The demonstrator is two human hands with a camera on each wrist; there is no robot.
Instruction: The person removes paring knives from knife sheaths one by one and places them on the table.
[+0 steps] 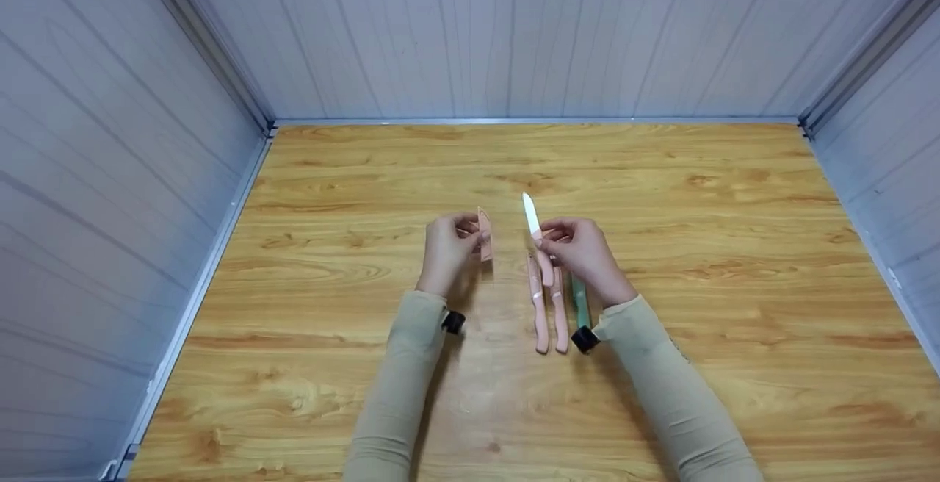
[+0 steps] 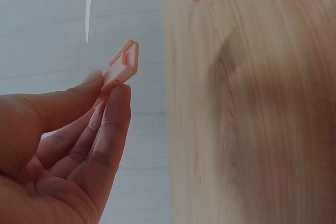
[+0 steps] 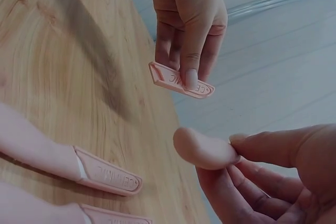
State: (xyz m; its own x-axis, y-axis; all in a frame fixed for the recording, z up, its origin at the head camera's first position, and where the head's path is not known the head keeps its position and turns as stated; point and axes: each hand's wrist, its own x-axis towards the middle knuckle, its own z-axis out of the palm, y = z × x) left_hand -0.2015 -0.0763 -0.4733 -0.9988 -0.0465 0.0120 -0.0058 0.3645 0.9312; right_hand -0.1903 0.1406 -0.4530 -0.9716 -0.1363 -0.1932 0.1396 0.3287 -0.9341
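Note:
Between thumb and fingers, my left hand (image 1: 449, 247) pinches a pink knife sheath (image 1: 485, 236); raised "CERAMIC" lettering on the sheath (image 3: 181, 81) shows in the right wrist view. My right hand (image 1: 584, 253) holds a pink-handled knife (image 1: 546, 265) near the top of its handle, its bare white blade (image 1: 530, 211) pointing away from me. A gap separates blade and sheath, both raised above the table. Below the right hand lie two sheathed pink knives (image 1: 540, 320) (image 1: 559, 317), side by side. Beside them is a green-handled knife (image 1: 581, 306), partly hidden by the right hand and wrist.
The wood-grain table (image 1: 330, 283) is enclosed by pale panel walls at the back (image 1: 477, 34), left and right. A small black device (image 1: 454, 322) sits on the left wrist, another (image 1: 585, 339) on the right.

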